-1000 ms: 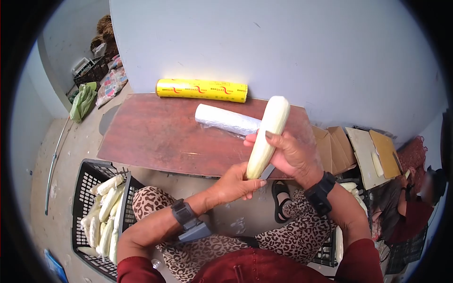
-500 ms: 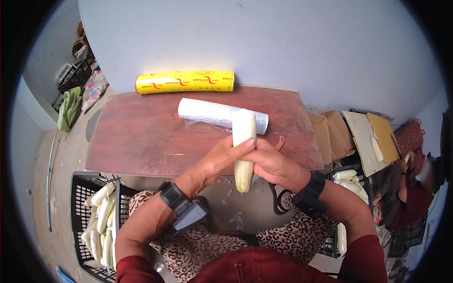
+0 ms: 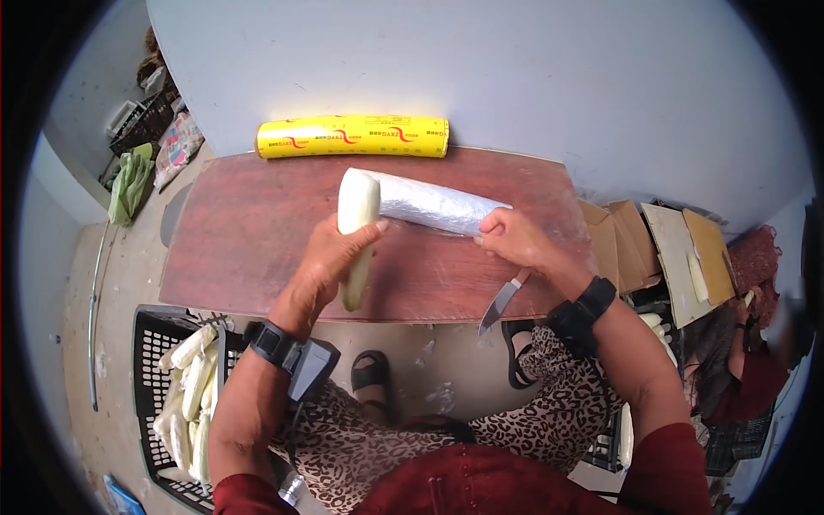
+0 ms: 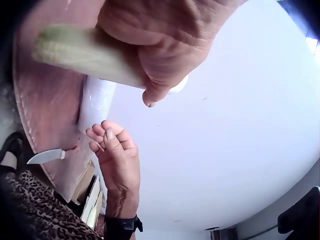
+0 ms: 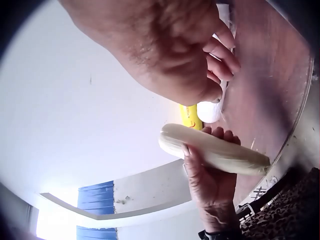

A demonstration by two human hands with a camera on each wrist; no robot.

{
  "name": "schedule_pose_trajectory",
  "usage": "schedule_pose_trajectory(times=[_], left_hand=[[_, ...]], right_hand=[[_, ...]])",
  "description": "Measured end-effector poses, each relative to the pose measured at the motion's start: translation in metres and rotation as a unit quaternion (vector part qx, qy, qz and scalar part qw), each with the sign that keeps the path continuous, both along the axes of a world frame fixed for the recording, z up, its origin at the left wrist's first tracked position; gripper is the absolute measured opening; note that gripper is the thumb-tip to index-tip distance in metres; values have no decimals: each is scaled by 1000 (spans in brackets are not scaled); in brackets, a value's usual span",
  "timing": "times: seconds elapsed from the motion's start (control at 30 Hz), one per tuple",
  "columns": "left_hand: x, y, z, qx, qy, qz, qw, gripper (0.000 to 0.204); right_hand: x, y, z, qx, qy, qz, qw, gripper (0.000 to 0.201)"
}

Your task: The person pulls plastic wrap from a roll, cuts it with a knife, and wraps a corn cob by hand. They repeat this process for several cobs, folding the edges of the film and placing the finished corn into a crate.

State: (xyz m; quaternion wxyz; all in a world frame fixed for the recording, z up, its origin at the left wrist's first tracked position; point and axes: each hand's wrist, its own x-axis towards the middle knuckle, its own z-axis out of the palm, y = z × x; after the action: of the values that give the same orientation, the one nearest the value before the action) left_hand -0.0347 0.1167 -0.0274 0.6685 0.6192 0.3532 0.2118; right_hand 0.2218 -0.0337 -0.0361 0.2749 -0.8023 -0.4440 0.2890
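Note:
My left hand grips a pale, peeled ear of corn round its middle, upright over the table; the left wrist view shows the corn under my palm. At the right end of a roll of clear film, my right hand has its fingers curled and thumb close to them, pinching at the film's edge. The film itself is barely visible between the fingertips. Below that hand a knife lies with its blade past the table's front edge.
A yellow printed roll lies along the back of the reddish table, by the wall. A black crate of wrapped corn stands at the left. Cardboard, another crate and a seated person are at the right.
The hands have parted: the left has carried the corn leftward, while the right has let go of it and moved to the film roll's right end. The knife now lies on the table edge.

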Motion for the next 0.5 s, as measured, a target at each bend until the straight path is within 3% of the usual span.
schedule_pose_trajectory(times=[0.2, 0.3, 0.5], left_hand=[[-10, 52, -31, -213, -138, 133, 958, 54], [-6, 59, -41, -272, -160, 112, 942, 54], [18, 47, -54, -290, -115, 58, 948, 57]], right_hand=[[16, -8, -13, -26, -131, -10, 991, 40], [7, -9, -8, -37, -145, -16, 989, 37], [1, -13, -6, -59, -193, 13, 979, 34]])
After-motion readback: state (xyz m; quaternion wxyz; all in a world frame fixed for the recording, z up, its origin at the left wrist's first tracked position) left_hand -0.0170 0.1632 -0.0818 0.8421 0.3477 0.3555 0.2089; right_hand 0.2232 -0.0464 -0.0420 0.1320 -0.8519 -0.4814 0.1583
